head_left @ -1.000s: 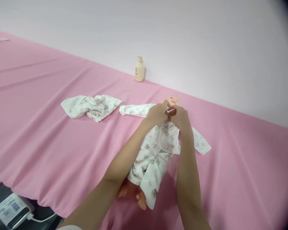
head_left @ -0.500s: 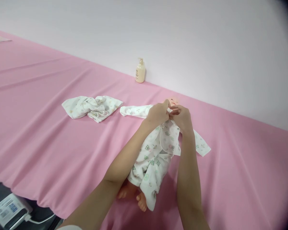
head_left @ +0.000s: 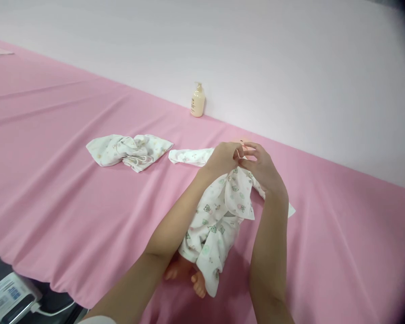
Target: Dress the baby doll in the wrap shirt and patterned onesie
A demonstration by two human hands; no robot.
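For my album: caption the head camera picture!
Left hand and right hand meet over a dressed doll on pink cloth.

A plain pale wall [head_left: 290, 81] rises behind a wide, gently creased pink cloth [head_left: 54, 193].

As far as I can make out, the person wears something white: a plain sleeve [head_left: 97, 320] shows on the left upper arm, its edge a smooth curve ending above the elbow. Below that, the left forearm [head_left: 172, 220] is bare down to the wrist, slim and evenly tapered. The right forearm [head_left: 270, 234] looks just as slim, and it's bare too, right up past the elbow. The left hand [head_left: 224, 157] and right hand [head_left: 262, 168] are also bare, with slender fingers; nails are too small to judge.
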